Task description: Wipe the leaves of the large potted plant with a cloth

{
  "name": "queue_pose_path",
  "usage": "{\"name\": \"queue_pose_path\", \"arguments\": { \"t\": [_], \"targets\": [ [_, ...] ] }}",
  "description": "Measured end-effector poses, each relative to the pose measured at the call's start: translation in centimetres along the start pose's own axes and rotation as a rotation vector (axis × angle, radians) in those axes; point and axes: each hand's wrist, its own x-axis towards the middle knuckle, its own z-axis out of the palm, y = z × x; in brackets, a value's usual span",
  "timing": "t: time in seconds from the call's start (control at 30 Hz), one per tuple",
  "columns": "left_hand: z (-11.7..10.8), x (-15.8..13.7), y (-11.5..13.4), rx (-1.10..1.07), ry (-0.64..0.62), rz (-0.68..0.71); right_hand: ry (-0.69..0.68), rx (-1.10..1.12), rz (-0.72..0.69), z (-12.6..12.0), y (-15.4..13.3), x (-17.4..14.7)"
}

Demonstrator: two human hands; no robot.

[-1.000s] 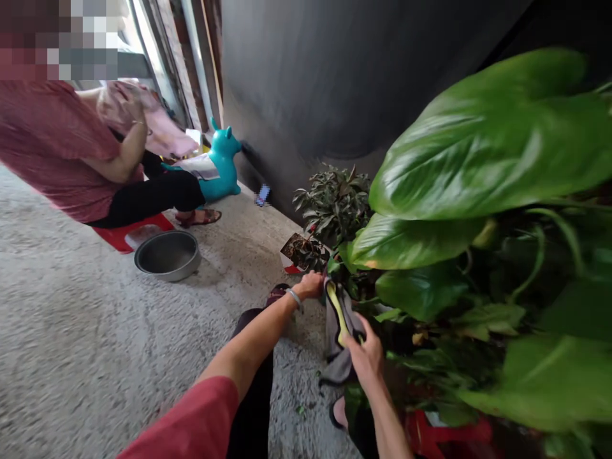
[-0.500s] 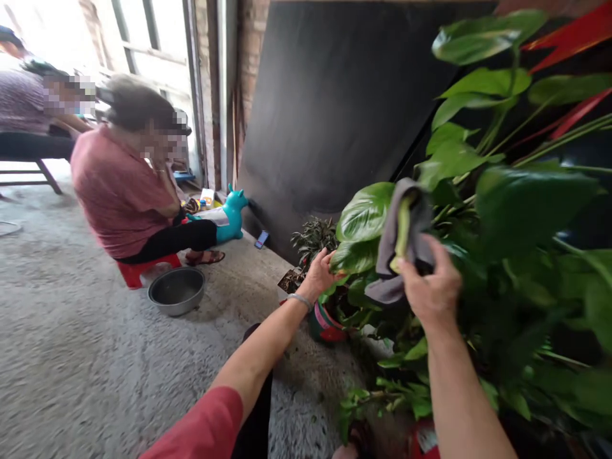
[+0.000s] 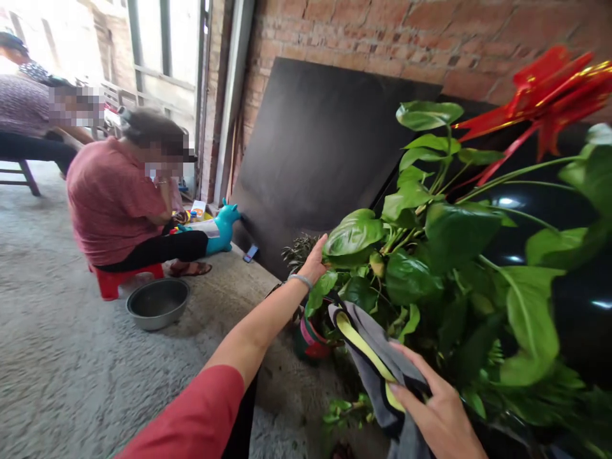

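My left hand is at the near edge of a broad green leaf on a large potted plant. Its thumb side lies along the leaf's edge, and the other fingers are hidden behind the foliage. Gripped in my right hand, lower and to the right, is a grey cloth with a yellow-green strip and dark edging. The cloth hangs bunched in front of the plant, apart from the leaf at my left hand.
A red ribbon bow sits above the plant. Behind stands a dark board against a brick wall. To the left, a person in a red shirt sits on a red stool beside a grey basin. A turquoise toy animal stands beyond.
My right hand has drawn the cloth down and toward me, away from the leaves. My left hand stays at the leaf. The view has tilted upward, showing more brick wall and the bow.
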Motion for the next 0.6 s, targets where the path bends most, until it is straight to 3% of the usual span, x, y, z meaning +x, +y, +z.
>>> {"name": "queue_pose_path", "arguments": {
  "t": [0.17, 0.27, 0.37, 0.47, 0.53, 0.6],
  "targets": [
    [1.2, 0.1, 0.6, -0.015, 0.118, 0.029, 0.192, -0.05, -0.086, -4.3, -2.3, 0.7],
    [0.9, -0.9, 0.0, 0.03, 0.139, 0.024, 0.415, -0.104, -0.133, -7.0, -6.7, 4.4],
    [0.3, -2.2, -1.4, 0.011, 0.097, -0.015, 0.546, -0.156, -0.242, -6.7, -10.5, 9.1],
    [-0.1, -3.1, -2.5, 0.02, 0.103, -0.044, 0.402, -0.219, -0.267, -3.4, -11.2, 11.0],
    [-0.4, -3.3, -2.8, 0.035, 0.119, -0.046, 0.155, -0.265, -0.277, -1.6, -10.1, 10.1],
    [-0.7, -3.2, -2.7, 0.051, 0.118, -0.045, -0.072, -0.28, -0.321, -1.7, -9.0, 8.4]
  ]
}}
